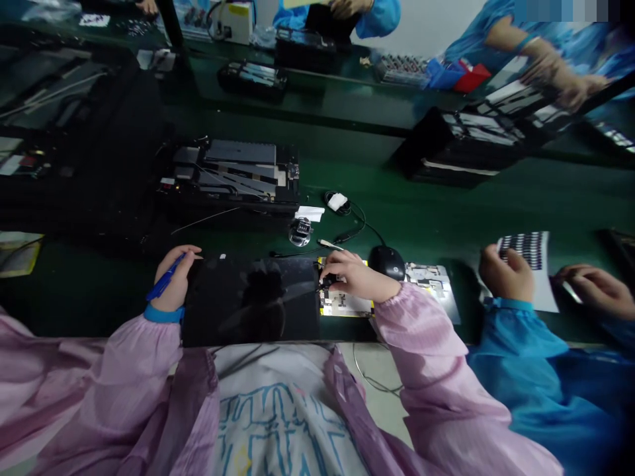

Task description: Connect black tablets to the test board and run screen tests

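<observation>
- Being clasped in the left hand (172,277): a blue pen (166,277)!
- Beside the dark screen (253,301), the right hand (363,276) is seen curled; its grip can't be told.

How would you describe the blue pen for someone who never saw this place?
On the green table, find the near dark panel. At its left edge, the left hand with pink sleeve holds the pen. It is slim, straight, unlike the blue wristband.
</observation>
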`<state>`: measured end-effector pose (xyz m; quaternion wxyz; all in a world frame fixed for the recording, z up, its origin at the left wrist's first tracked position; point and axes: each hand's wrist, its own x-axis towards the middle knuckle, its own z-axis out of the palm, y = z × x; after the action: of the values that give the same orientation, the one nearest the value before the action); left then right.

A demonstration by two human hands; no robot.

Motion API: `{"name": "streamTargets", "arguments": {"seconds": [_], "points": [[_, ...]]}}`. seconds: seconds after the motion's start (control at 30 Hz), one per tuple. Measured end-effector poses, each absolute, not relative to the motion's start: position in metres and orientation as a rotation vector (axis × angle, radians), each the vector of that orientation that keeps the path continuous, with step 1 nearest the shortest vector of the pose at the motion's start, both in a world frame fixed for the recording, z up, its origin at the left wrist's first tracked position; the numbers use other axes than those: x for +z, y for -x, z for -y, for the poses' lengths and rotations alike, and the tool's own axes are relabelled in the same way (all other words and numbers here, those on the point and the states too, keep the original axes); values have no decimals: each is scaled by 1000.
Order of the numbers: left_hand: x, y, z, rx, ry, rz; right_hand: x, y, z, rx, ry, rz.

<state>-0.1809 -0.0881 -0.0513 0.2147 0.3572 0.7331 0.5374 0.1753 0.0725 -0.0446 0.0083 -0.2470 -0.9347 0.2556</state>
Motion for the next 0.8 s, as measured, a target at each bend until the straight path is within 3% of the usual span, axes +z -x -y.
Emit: {"name": "streamTargets", "arguments": {"seconds": [0.57,0.8], "points": [[-38,177,83,1483,-874,-2074,-34,-158,-79,751,905,3049],[-40,180,84,1486,-883,-2026,-48,-181,-44,606,1021,2658]]}}
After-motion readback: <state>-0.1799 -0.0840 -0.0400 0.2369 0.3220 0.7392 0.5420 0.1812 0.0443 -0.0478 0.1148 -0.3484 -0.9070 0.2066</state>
